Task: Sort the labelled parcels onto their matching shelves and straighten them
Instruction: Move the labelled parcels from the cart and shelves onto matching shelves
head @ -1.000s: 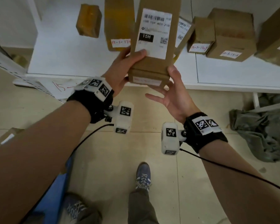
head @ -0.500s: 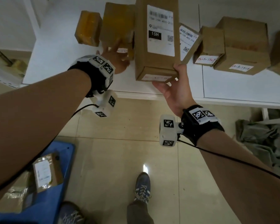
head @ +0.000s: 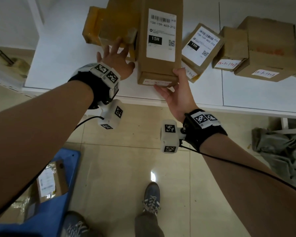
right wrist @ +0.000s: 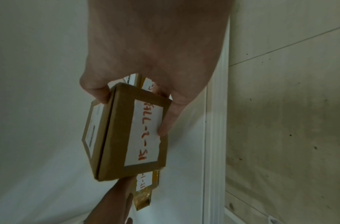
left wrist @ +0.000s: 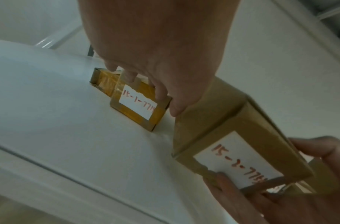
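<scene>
Near the front edge of the white shelf (head: 61, 65), seen from the head camera, I hold the tall parcel (head: 161, 40) marked 15H by its near end with my right hand (head: 176, 94), thumb on one side and fingers under the end face. My left hand (head: 116, 60) reaches spread-fingered to the taped parcel (head: 116, 28) just left of it. To the right a second 15H parcel (head: 201, 47) leans askew, close beside mine. I judge that pushing the tall one deeper could nudge that neighbour further out of line.

From the left wrist, my left hand (left wrist: 155, 45) has its fingers curled over the top of the taped parcel (left wrist: 138, 104), which stands apart from the tall parcel (left wrist: 232, 145). If both slide together, the gap may close unevenly.

From the right wrist, my right hand (right wrist: 155, 53) clasps the tall parcel (right wrist: 127, 133), thumb on one side, fingers on the other. Whether its base rests on the shelf (right wrist: 40, 151) I cannot tell. Letting go too soon could tip it off the front edge.
</scene>
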Motion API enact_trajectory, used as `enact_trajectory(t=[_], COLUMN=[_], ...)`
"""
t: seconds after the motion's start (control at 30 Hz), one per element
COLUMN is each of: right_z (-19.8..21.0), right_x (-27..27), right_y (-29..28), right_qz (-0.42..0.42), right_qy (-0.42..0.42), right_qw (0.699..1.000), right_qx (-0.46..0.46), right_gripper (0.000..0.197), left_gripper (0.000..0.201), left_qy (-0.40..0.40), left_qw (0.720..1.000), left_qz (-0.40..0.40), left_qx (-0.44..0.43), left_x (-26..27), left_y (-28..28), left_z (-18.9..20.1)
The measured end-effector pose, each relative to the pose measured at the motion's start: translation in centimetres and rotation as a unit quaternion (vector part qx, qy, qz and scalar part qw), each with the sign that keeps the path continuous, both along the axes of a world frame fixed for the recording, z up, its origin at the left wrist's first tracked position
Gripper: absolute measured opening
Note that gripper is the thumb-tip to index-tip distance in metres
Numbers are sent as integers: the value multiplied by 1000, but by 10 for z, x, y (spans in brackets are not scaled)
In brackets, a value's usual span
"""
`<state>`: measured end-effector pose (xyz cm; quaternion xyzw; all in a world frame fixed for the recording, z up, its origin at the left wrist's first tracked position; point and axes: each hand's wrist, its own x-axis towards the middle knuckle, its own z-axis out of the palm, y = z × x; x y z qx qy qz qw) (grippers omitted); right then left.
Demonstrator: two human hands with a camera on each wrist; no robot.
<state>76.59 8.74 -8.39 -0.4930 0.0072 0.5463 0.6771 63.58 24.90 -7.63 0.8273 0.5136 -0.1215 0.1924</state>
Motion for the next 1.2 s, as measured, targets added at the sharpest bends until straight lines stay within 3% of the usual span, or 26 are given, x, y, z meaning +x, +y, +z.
enact_trajectory(t=[0.1, 0.23, 0.3, 0.37, 0.47, 0.6, 0.67, 0.73, 0.87, 1.03, 1.2], right_z=[0, -3, -9, -16, -26, -27, -30, -35, -51, -87, -124], right_x=[-1, -10, -14, -16, -19, -26, -34, -45, -86, -160, -246], right_y=[3, 8, 11, 14, 20, 18, 12, 4, -15, -37, -60], right_qz=[-23, -64, -81, -83, -77, -116, -133, -136, -105, -5, 120], right_qy=[3, 7, 2, -18, -44, -67, -75, -80, -114, -93, -62], right_qw=[1000, 998, 997, 996, 993, 989, 985, 982, 973, 968, 942], right_qx=[-7, -16, -16, -35, -77, -57, -75, -103, -170, -233, -306], right_gripper=[17, 12, 13, 17, 40, 29, 52, 58, 36, 12, 9], left_gripper=[66, 61, 54, 49, 41, 28, 26, 26, 23, 29, 27], left_qy=[-91, -309, -351, -347, -373, -406, -425, -442, -466, -450, -401], left_qw=[994, 934, 918, 919, 905, 881, 871, 859, 832, 822, 816], left_qz=[24, 92, 112, 126, 159, 223, 235, 250, 293, 327, 382], left_qx=[-62, -153, -148, -136, -126, -96, -78, -64, -68, -122, -165], left_x=[2, -6, -14, -23, -40, -66, -85, -106, -155, -232, -320], left_y=[4, 4, 0, -4, -13, -40, -57, -74, -107, -139, -175], left_z=[1, -3, -4, -9, -19, -29, -36, -44, -67, -102, -138])
